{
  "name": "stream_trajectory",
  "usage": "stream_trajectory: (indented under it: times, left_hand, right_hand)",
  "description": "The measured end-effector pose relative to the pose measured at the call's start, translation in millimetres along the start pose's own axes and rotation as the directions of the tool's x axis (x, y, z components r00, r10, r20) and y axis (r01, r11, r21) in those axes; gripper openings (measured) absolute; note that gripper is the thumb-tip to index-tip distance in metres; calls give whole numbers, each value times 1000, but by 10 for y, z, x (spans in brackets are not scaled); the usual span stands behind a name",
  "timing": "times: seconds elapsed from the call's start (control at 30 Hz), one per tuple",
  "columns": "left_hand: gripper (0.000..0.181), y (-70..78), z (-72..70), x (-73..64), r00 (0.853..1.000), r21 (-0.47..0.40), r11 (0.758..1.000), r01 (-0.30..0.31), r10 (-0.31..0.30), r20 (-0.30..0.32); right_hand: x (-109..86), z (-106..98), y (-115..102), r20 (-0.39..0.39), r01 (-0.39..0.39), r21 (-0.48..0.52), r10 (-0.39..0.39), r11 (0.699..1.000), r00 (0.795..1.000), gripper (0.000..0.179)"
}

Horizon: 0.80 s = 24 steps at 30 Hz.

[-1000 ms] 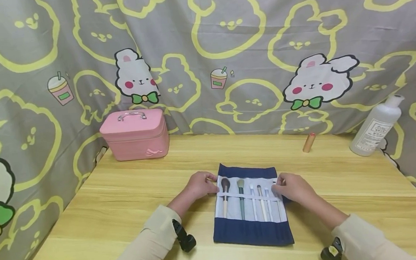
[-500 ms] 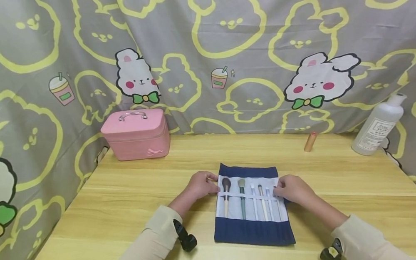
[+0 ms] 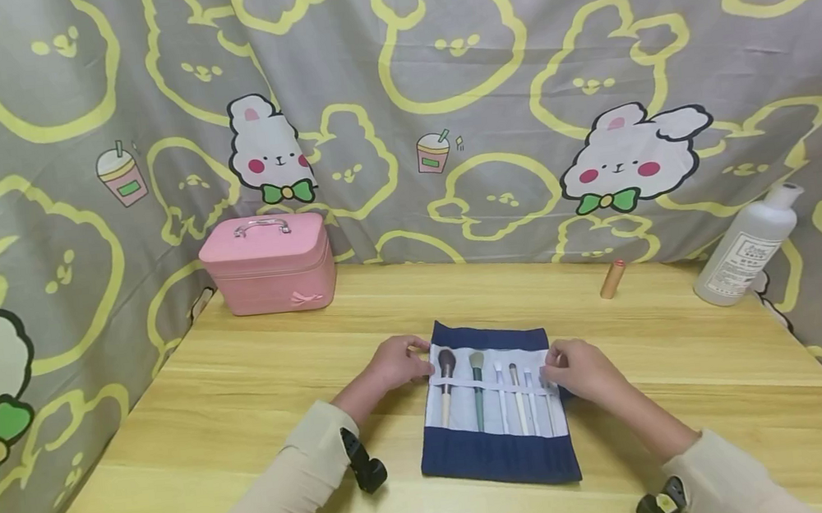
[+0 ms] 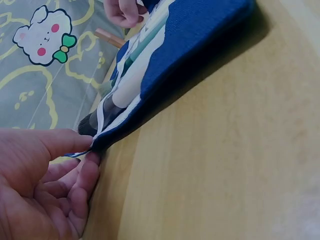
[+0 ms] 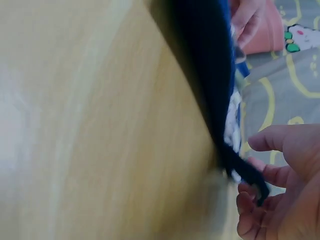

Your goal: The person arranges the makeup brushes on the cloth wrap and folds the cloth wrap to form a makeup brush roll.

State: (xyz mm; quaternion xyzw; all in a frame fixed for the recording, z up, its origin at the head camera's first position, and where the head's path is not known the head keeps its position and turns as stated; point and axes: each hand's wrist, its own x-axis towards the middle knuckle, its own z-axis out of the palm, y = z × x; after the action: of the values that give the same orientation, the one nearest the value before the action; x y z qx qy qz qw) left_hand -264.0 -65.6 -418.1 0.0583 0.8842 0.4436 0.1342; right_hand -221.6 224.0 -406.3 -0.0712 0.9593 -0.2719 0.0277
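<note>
Wood-grain tabletop, cartoon-print curtain bhd. L hand pinches L edge of brush roll; R hand at R edge, can't tell if gripping. Roll lies unrolled btwn, brushes strapped in; pink case, bottle further back.

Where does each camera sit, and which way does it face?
Head: worn on the head, looking forward and down at the brush roll; both sleeves, left hand and right hand show.
Left wrist: worn there, facing the left hand's pinch on the roll's edge; right hand beyond.
Right wrist: worn there, facing the right hand at the opposite edge; left hand beyond.
Both wrist views share the roll.
</note>
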Motion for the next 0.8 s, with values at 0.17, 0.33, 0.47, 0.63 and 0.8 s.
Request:
stream_trajectory:
  times: [0.17, 0.33, 0.47, 0.63, 0.8]
  left_hand:
    - [45, 54, -40, -3, 998, -63, 998, 4, 0, 60]
    - [49, 87, -44, 50, 998, 75, 997, -36, 32, 62]
    - [52, 90, -37, 96, 987, 426, 894, -139, 158, -9]
    - [58, 77, -37, 130, 959, 709, 667, -227, 279, 45]
    - [59, 77, -29, 148, 935, 780, 536, -324, 304, 180]
  right_hand:
    - [-206, -59, -185, -125, 102, -115, -117, 988, 985, 13]
    - [-396, -65, -366, -229, 150, -267, -214, 952, 950, 22]
    - [-538, 30, -501, -192, 258, -298, -322, 919, 927, 24]
    - [-778, 223, -665, -1, 424, -246, -438, 871, 899, 29]
    - [-930, 361, -728, 247, 507, -159, -463, 847, 851, 39]
